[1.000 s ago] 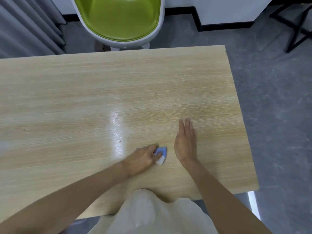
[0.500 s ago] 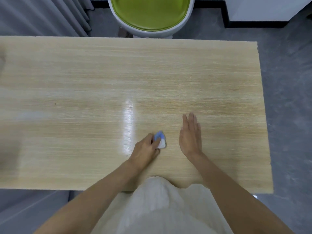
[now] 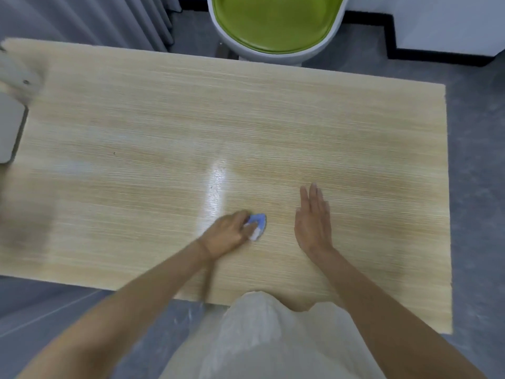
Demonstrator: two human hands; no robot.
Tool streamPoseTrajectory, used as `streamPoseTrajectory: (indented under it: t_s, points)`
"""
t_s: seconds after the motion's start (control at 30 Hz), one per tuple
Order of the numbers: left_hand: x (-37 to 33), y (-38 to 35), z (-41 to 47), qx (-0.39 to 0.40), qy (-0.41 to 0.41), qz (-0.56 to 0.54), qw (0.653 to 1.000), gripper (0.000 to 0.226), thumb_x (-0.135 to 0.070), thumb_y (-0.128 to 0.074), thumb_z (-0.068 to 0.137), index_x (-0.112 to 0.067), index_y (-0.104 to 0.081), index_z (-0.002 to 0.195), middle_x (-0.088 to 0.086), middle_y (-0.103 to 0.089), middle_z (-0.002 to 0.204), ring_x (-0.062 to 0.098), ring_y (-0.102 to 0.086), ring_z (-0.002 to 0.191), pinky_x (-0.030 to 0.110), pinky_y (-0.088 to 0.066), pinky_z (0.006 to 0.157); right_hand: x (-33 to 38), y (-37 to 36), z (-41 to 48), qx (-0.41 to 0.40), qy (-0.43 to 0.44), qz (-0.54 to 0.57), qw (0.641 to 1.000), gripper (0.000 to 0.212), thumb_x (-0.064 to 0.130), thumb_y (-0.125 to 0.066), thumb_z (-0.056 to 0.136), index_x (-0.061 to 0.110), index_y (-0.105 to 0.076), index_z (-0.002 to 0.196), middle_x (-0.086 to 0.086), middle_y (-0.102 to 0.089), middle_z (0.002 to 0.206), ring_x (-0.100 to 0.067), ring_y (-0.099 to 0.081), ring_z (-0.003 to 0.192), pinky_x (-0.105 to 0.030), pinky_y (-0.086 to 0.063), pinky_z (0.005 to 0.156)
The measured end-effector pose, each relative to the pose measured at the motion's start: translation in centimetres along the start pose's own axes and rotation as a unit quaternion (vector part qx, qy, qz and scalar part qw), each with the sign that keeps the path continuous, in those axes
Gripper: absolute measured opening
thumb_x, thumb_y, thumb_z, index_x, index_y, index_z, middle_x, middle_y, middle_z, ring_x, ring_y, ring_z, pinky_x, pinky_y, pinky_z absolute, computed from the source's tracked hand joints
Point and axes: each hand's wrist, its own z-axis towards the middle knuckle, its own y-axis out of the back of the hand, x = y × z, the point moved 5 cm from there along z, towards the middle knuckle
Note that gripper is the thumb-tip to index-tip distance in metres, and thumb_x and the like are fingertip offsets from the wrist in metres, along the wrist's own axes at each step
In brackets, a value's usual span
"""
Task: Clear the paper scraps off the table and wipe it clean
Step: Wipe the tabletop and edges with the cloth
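No paper scraps in sight on worktop (image 3: 273, 119) — clearing judged done, wiping under way near the front edge. Grip of left hand (image 3: 226, 233) clamped on cloth (image 3: 259, 222): small, blue-and-white, soft, bunched, pressed to pale glossy wood-grain laminate. Just beside it, right hand (image 3: 313, 220) flat, fingers straight — holding nothing. Far and left areas probably left to wipe.

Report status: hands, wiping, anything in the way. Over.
Left hand grips blue-and-white wad on the table. Right hand flat on the top. Blurred grey object at table's left edge, away from both hands.
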Motion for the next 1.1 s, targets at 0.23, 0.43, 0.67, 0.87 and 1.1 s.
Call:
streamPoseTrajectory:
  t_s: [0.23, 0.43, 0.67, 0.87, 1.1]
  points:
    - [2.2, 2.2, 2.6, -0.116, 0.24, -0.077, 0.961, 0.021, -0.009, -0.066, 0.079, -0.009, -0.065, 0.1, 0.011, -0.049, 0.089, 0.026, -0.051, 0.065, 0.03, -0.045, 0.052, -0.3, -0.4, -0.4, 0.001, 0.008, -0.017, 1.0, 0.051, 0.017, -0.021, 0.103, 0.013, -0.008, 0.152, -0.009, 0.006, 0.159, -0.02, 0.009, 0.147, -0.037, 0.003, 0.12]
    - [-1.5, -0.2, 1.3, -0.036, -0.076, 0.061, 0.995, 0.048, -0.003, -0.074, 0.063, -0.009, -0.052, 0.105, 0.008, -0.037, 0.088, 0.023, -0.05, 0.053, 0.022, -0.029, 0.043, -0.1, 0.0, -0.1, -0.022, 0.0, -0.012, 1.0, 0.052, 0.015, -0.025, 0.102, 0.012, -0.01, 0.152, -0.012, 0.002, 0.159, -0.022, 0.005, 0.147, -0.038, 0.002, 0.12]
    - [2.8, 3.1, 7.1, -0.048, 0.004, 0.052, 0.997, 0.022, -0.017, -0.061, 0.082, -0.015, -0.043, 0.095, 0.003, -0.047, 0.075, 0.016, -0.044, 0.056, 0.023, -0.039, 0.049, 0.0, 1.0, 2.9, -0.027, 0.011, -0.016, 0.999, 0.053, 0.019, -0.027, 0.102, 0.013, -0.01, 0.152, -0.012, 0.002, 0.159, -0.022, 0.004, 0.148, -0.039, 0.0, 0.12]
    - [6.7, 7.7, 12.2, -0.173, 0.215, -0.074, 0.958, 0.019, -0.025, -0.062, 0.088, -0.016, -0.047, 0.094, 0.011, -0.057, 0.083, 0.026, -0.054, 0.07, 0.033, -0.042, 0.059, -0.8, 3.2, 6.9, -0.045, 0.012, -0.003, 0.999, 0.054, 0.02, -0.027, 0.102, 0.013, -0.009, 0.152, -0.012, 0.003, 0.159, -0.021, 0.006, 0.147, -0.039, 0.0, 0.12]
    - [4.4, 8.2, 19.4, -0.141, 0.28, -0.527, 0.79, 0.02, -0.002, -0.054, 0.081, -0.015, -0.066, 0.071, 0.005, -0.062, 0.069, 0.013, -0.058, 0.064, 0.03, -0.044, 0.064, 1.5, 7.0, 12.8, -0.083, -0.029, 0.267, 0.96, 0.039, 0.023, -0.043, 0.098, 0.012, -0.046, 0.136, -0.007, -0.045, 0.142, -0.022, -0.039, 0.132, -0.035, -0.031, 0.111]
